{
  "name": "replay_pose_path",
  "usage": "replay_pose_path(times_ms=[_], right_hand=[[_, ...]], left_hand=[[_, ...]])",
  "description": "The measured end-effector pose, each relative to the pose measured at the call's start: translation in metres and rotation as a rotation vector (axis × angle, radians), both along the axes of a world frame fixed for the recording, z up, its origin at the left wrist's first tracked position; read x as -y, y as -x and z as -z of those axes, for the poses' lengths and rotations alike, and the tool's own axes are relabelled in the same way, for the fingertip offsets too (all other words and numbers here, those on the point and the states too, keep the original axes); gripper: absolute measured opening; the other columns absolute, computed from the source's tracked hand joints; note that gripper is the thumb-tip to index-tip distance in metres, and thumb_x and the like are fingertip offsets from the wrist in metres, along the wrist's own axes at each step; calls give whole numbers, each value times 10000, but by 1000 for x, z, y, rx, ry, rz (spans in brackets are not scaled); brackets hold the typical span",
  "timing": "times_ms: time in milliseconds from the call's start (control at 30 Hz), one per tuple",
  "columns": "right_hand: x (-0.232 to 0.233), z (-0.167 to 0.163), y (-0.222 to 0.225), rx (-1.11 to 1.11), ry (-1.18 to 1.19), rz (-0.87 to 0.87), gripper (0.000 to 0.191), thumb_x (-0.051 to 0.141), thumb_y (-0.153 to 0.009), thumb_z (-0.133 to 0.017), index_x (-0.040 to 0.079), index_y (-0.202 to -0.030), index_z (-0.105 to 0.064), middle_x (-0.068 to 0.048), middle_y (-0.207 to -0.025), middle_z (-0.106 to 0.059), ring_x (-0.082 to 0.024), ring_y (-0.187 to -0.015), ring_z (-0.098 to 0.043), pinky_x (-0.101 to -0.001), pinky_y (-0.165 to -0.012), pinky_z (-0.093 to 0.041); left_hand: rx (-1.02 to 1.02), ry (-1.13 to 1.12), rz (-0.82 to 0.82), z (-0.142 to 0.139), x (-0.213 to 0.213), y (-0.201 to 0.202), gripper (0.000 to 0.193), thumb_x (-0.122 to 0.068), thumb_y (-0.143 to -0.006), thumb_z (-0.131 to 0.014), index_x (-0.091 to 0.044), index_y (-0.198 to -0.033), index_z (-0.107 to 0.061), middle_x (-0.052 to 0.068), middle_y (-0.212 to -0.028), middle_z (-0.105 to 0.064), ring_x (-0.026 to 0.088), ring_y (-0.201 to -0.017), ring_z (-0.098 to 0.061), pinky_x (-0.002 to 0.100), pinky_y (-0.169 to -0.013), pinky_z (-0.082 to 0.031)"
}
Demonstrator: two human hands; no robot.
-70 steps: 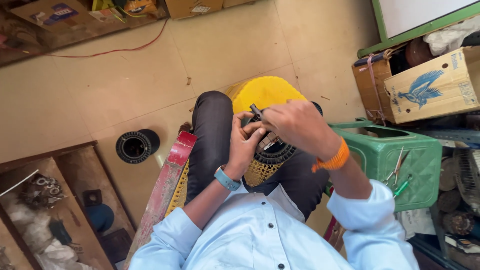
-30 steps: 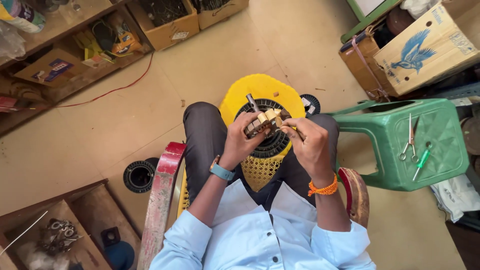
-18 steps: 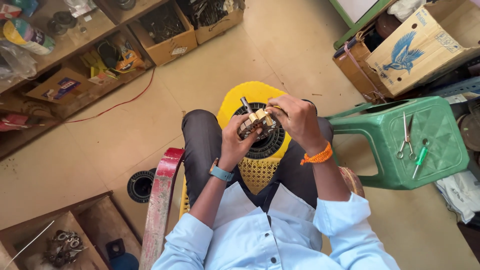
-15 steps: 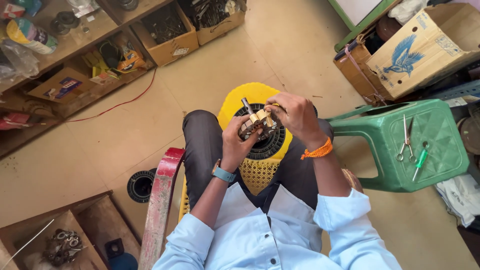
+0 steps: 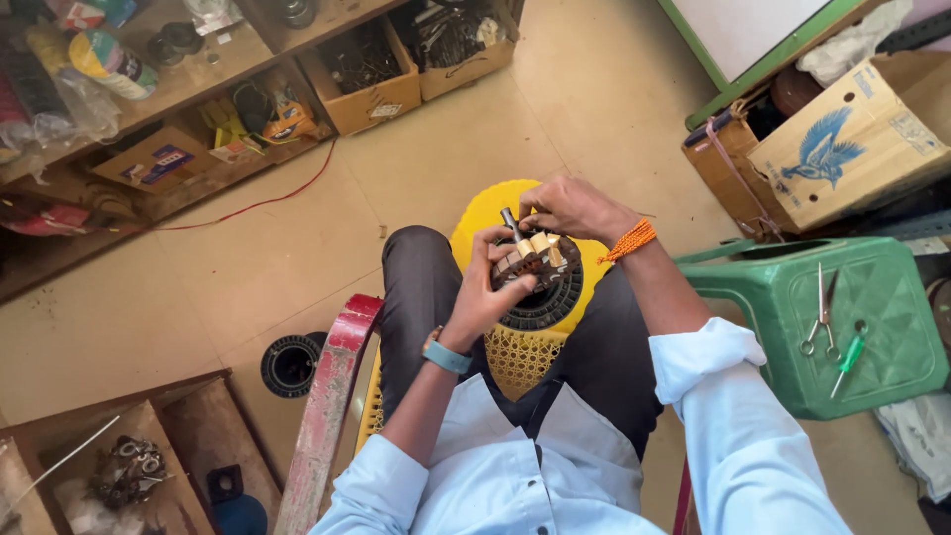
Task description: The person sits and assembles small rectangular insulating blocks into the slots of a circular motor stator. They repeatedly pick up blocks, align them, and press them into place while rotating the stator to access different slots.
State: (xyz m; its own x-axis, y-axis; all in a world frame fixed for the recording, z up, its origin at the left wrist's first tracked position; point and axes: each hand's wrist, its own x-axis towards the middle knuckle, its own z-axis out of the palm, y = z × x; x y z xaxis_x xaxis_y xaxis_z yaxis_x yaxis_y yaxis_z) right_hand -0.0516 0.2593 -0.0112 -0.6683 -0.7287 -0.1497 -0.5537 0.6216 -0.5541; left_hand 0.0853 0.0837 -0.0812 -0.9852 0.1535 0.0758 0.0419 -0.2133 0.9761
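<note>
While seated, motor armature [image 5: 530, 260] between both hands' grip.

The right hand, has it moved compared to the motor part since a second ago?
Yes. The right hand shifted from the near right side of the motor part to its far top edge.

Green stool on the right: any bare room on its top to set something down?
Yes. The green stool top is bare on its left half, toward the right hand. Scissors and a green-handled screwdriver crowd its right side. The floor ahead is also free.

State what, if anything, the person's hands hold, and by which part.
The left hand grips a small motor armature around its wound body; the right hand touches its top near the shaft.
</note>
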Motion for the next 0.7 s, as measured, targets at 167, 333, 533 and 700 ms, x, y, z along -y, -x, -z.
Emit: replay_pose_path(times_ms=[167,333,533,700], right_hand=[[9,-17,9,-58,-49,4,160,234,-865,-739,104,-958,-751,-124,-896,-749,-329,-840,-714,-434,-739,-558],[28,-50,-14,-208,-64,-39,156,249,-869,-745,102,-922,-747,-123,-844,-732,-343,-808,-701,-456,-708,-543],[23,-71,-69,-344,-82,108,190,264,-895,-750,77,-881,-718,-120,-821,-718,-346,-768,-694,-453,-692,-535],[9,-69,-71,-209,17,357,176,252,-894,-758,79,-926,-746,-133,-811,-735,-307,-701,-710,-407,-629,-533]], left_hand=[[494,-619,81,-1,10,15,620,-368,-984,-573,-120,-1480,-296,124,-1154,-727,182,-1068,-703,327,-908,-576],[459,-600,58,4,8,25,430,-161,-1018,-662,-97,-1379,-437,66,-1090,-691,146,-1021,-671,318,-906,-557],[255,-417,96,10,9,20,210,-141,-1041,-646,-45,-1219,-592,40,-1070,-690,107,-1008,-652,273,-913,-536],[228,-389,82,3,8,14,249,-226,-1039,-624,-56,-1218,-592,19,-1072,-663,84,-1010,-631,252,-919,-526]])
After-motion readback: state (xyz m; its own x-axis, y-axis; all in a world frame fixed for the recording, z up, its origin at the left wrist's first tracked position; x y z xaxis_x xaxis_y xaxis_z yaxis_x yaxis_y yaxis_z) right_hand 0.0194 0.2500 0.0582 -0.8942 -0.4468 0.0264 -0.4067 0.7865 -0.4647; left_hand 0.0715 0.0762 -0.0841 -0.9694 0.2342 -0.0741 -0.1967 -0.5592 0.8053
